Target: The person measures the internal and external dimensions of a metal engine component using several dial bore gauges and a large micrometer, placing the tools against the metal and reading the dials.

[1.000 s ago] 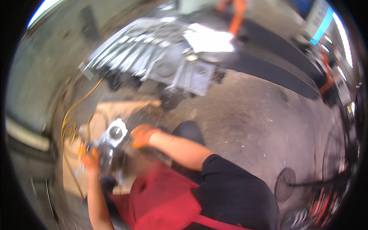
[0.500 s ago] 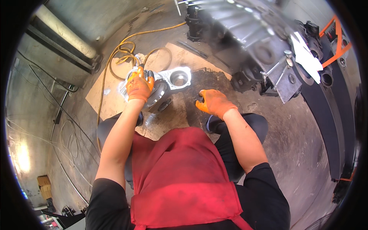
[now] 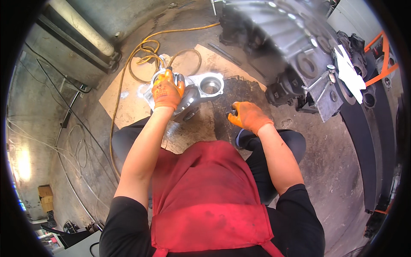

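Note:
My left hand (image 3: 168, 91), in an orange glove with dark fingertips, is closed over a mostly hidden hand tool where the yellow hose (image 3: 160, 61) ends. Directly beneath and beside it lies a silver cast-metal housing (image 3: 198, 79) with a round open bore at its right end. A ring-shaped metal face (image 3: 188, 101) shows just right of my left wrist. To the right of the housing, apart from it, my right hand (image 3: 250, 116) hangs with its gloved fingers curled in. Whatever may be inside those fingers is hidden.
Flattened cardboard (image 3: 115, 100) and a dark stained mat (image 3: 233, 90) cover the floor beneath the housing. A big metal assembly with gear-like parts (image 3: 306, 64) stands at the far right. Long black curved bars (image 3: 357, 150) lie along the right. Thin cables (image 3: 81, 150) trail at the left.
The whole view has shifted slightly, so everything sits a little further right. Both hands keep nearly the same places by the housing, the left on the tool and the right curled.

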The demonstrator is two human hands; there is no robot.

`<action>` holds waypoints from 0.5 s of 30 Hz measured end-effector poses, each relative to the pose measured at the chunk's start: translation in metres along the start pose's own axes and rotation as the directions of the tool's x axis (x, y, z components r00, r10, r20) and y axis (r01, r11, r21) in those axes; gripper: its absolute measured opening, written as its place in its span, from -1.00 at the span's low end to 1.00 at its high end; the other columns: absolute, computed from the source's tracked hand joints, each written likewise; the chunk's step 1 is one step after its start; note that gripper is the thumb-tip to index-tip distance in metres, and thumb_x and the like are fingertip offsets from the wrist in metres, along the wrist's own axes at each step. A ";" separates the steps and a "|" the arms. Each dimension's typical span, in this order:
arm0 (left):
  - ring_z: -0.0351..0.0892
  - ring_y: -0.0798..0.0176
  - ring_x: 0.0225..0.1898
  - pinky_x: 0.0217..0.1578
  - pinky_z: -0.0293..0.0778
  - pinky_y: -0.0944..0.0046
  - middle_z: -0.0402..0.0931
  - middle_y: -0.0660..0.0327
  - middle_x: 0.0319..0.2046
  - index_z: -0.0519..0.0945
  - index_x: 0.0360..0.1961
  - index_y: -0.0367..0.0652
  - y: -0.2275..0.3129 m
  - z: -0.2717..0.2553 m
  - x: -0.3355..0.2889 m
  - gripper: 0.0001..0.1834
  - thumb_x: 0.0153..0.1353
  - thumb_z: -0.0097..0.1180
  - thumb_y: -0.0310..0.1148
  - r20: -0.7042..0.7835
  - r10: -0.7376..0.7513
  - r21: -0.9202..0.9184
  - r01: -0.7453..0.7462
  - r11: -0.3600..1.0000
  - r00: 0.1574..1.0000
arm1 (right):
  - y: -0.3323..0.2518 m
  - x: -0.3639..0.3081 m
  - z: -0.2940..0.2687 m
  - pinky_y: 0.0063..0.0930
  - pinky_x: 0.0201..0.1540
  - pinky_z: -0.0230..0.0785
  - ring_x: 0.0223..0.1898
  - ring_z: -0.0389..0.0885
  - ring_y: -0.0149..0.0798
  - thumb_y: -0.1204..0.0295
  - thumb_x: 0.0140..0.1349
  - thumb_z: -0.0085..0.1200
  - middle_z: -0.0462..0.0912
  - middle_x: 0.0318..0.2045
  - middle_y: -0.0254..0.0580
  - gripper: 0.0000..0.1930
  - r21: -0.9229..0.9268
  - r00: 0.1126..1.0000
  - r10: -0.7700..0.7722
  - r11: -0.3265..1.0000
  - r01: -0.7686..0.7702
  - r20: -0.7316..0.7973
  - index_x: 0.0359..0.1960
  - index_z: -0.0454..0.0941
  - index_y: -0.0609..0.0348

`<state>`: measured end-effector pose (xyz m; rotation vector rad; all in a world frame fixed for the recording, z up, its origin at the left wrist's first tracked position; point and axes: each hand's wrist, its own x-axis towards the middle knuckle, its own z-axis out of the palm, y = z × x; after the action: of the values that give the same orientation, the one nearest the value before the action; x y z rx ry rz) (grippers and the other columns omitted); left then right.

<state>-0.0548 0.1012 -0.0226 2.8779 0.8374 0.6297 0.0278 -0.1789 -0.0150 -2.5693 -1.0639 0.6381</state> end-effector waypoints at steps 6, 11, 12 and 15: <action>0.68 -0.09 -0.25 -0.15 0.52 0.00 0.67 -0.04 -0.36 0.50 0.12 -0.19 0.001 -0.004 0.003 -0.46 0.20 0.10 -0.09 0.139 -0.005 0.074 -0.005 0.997 0.990 | -0.004 0.000 0.001 -0.08 0.08 0.43 0.00 0.60 0.18 0.07 0.24 0.09 0.66 -0.12 0.21 -0.54 -0.007 1.000 0.001 1.000 -0.001 -0.001 -0.11 0.60 0.29; 0.68 -0.10 -0.26 -0.17 0.52 -0.01 0.67 -0.05 -0.36 0.50 0.13 -0.19 0.000 -0.003 0.004 -0.47 0.22 0.08 -0.09 0.157 0.000 0.069 -0.011 0.998 0.988 | 0.000 0.002 0.005 -0.08 0.08 0.43 0.01 0.60 0.17 0.06 0.24 0.09 0.66 -0.13 0.22 -0.52 0.003 1.000 -0.009 1.000 0.009 0.006 -0.11 0.60 0.30; 0.68 -0.11 -0.26 -0.17 0.52 -0.02 0.67 -0.06 -0.36 0.50 0.13 -0.19 -0.001 -0.002 0.004 -0.47 0.22 0.08 -0.09 0.157 0.004 0.073 -0.016 0.997 0.988 | 0.002 0.003 0.007 -0.08 0.08 0.43 0.00 0.61 0.17 0.06 0.23 0.09 0.66 -0.13 0.22 -0.52 0.005 1.000 -0.014 1.000 0.014 -0.005 -0.12 0.60 0.30; 0.68 -0.12 -0.26 -0.17 0.52 -0.03 0.67 -0.07 -0.36 0.50 0.15 -0.17 0.001 0.001 0.006 -0.46 0.22 0.08 -0.09 0.140 0.017 0.062 -0.026 0.998 0.990 | 0.008 0.005 0.012 -0.07 0.06 0.44 -0.02 0.61 0.18 0.06 0.23 0.10 0.66 -0.15 0.21 -0.54 -0.008 0.998 -0.026 1.000 0.026 -0.049 -0.16 0.61 0.29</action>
<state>-0.0495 0.1035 -0.0208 2.9497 0.8224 0.4045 0.0299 -0.1796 -0.0305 -2.5596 -1.0841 0.5621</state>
